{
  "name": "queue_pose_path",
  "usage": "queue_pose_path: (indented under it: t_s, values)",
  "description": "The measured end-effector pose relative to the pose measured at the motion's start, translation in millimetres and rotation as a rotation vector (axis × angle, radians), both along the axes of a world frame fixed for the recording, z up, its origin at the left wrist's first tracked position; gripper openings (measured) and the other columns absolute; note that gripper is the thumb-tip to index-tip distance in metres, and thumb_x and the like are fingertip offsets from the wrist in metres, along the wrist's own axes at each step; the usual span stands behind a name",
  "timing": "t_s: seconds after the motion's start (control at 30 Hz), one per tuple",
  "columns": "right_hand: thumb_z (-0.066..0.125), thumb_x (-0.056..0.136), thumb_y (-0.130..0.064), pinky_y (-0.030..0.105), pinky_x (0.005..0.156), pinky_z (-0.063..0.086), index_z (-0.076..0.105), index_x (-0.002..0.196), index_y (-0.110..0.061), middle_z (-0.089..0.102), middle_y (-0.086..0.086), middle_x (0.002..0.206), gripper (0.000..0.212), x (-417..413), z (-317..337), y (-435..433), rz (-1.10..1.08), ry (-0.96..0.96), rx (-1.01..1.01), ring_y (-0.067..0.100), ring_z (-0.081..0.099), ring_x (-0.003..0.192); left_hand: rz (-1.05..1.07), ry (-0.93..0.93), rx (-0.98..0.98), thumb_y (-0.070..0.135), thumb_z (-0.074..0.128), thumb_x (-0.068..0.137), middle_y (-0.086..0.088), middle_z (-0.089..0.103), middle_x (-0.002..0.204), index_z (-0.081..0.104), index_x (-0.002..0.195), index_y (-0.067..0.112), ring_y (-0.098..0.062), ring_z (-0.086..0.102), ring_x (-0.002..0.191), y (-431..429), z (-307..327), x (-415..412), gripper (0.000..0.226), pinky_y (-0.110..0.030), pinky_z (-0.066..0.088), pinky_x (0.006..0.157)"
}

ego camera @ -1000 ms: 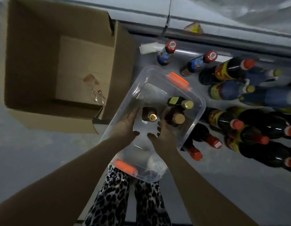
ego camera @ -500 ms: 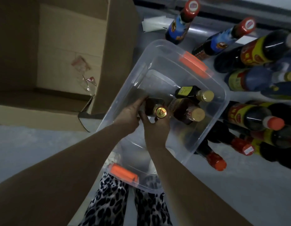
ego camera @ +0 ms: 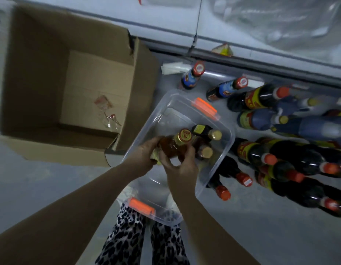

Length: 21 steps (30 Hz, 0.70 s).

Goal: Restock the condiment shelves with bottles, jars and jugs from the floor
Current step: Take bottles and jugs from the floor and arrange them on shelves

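Here, amber gold-capped bottle (ego camera: 175,145) in the grasp of left hand (ego camera: 146,154) and right hand (ego camera: 182,169).

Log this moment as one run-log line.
left hand: grips gold-capped bottle | right hand: grips same bottle | clear bin: two more bottles inside | floor: red-capped bottles beside bin

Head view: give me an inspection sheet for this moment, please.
surface: grey floor.
job's things: amber bottle held over the clear bin; two gold-capped bottles stand inside it; dark red-capped bottles stand on the floor at right.
clutter: open cardboard box holding a plastic scrap.
grippers: left hand and right hand both grip the amber bottle.
cables: nothing seen.
surroundings: pale shelf base, yellow tag; leopard-print legs.
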State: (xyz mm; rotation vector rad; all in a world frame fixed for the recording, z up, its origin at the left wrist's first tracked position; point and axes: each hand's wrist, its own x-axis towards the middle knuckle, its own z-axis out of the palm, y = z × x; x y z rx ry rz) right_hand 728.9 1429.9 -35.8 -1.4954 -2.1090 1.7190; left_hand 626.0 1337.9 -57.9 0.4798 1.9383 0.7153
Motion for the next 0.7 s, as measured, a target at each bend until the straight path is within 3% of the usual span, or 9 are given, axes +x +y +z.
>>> queue_pose_path:
  t_s: [0.1,0.13,0.23,0.3,0.43,0.5,0.53,0.63,0.7]
  values:
    - [0.081,0.084,-0.031,0.035,0.098,0.052,0.058,0.123,-0.028,0.069,-0.018,0.112,0.045,-4.1,46.9,18.5,0.065,0.041,-0.063,0.002,0.064,0.109,-0.006,-0.028,0.069,-0.009,0.071,0.08,-0.011,0.06,0.13,0.047,0.14,0.007,-0.015,0.055,0.119,2.3,52.5,-14.0,0.067,-0.005,0.04,0.091]
    - [0.081,0.084,-0.031,0.036,0.1,0.052,0.057,0.125,-0.026,0.068,-0.017,0.114,0.047,-6.5,64.4,25.9,0.087,0.041,-0.085,0.002,0.063,0.111,-0.022,-0.027,0.085,-0.011,0.071,0.079,-0.01,0.061,0.127,0.049,0.139,0.007,-0.015,0.057,0.117,4.1,71.6,-18.9,0.067,-0.008,0.043,0.092]
    - [0.08,0.085,-0.032,0.039,0.102,0.051,0.052,0.128,-0.029,0.065,-0.013,0.122,0.052,-14.1,123.0,46.5,0.163,0.043,-0.105,0.004,0.061,0.116,-0.052,-0.017,0.114,-0.012,0.072,0.078,-0.011,0.064,0.122,0.053,0.136,0.009,-0.024,0.064,0.112,12.6,135.5,-33.1,0.064,-0.036,0.051,0.096]
    - [0.079,0.085,-0.03,0.038,0.102,0.051,0.049,0.122,-0.042,0.065,-0.013,0.122,0.049,-20.2,159.7,56.9,0.183,0.045,-0.12,0.004,0.061,0.116,-0.067,-0.013,0.131,-0.008,0.072,0.08,-0.011,0.064,0.121,0.053,0.137,0.012,-0.024,0.065,0.109,18.0,172.1,-41.3,0.064,-0.038,0.052,0.095]
    - [0.077,0.088,-0.021,0.041,0.102,0.052,0.052,0.126,-0.036,0.069,-0.007,0.119,0.047,-33.3,243.6,75.0,0.197,0.09,-0.156,0.007,0.065,0.112,-0.117,0.046,0.12,0.009,0.076,0.083,-0.006,0.064,0.115,0.054,0.138,0.02,-0.017,0.066,0.099,27.7,254.7,-55.8,0.061,-0.015,0.047,0.083]
    - [0.076,0.089,-0.021,0.036,0.1,0.052,0.051,0.128,-0.037,0.069,-0.008,0.118,0.049,-38.5,285.6,83.4,0.209,0.11,-0.173,0.003,0.066,0.109,-0.105,0.052,0.143,0.012,0.077,0.083,-0.007,0.063,0.116,0.053,0.138,0.02,-0.015,0.066,0.098,32.1,296.4,-62.5,0.061,-0.006,0.045,0.078]
    - [0.076,0.089,-0.023,0.034,0.099,0.052,0.05,0.127,-0.04,0.069,-0.01,0.118,0.049,-42.6,311.8,87.2,0.23,0.119,-0.167,0.0,0.065,0.109,-0.099,0.04,0.163,0.013,0.077,0.083,-0.007,0.063,0.119,0.052,0.14,0.019,-0.015,0.065,0.101,34.0,323.6,-66.6,0.062,-0.009,0.048,0.083]
    - [0.077,0.087,-0.033,0.037,0.107,0.048,0.053,0.127,-0.045,0.068,-0.012,0.122,0.048,-49.0,368.1,95.6,0.268,0.132,-0.178,0.001,0.062,0.116,-0.041,-0.049,0.225,0.007,0.077,0.082,-0.01,0.062,0.129,0.045,0.144,0.014,-0.022,0.06,0.119,39.0,381.9,-75.7,0.07,-0.038,0.049,0.102]
    - [0.078,0.082,-0.044,0.038,0.109,0.046,0.053,0.13,-0.047,0.067,-0.016,0.124,0.054,-52.7,417.9,99.6,0.295,0.163,-0.145,0.001,0.061,0.118,-0.009,-0.078,0.279,0.0,0.076,0.08,-0.012,0.061,0.132,0.043,0.145,0.01,-0.023,0.057,0.124,40.2,429.9,-82.7,0.073,-0.041,0.046,0.107]
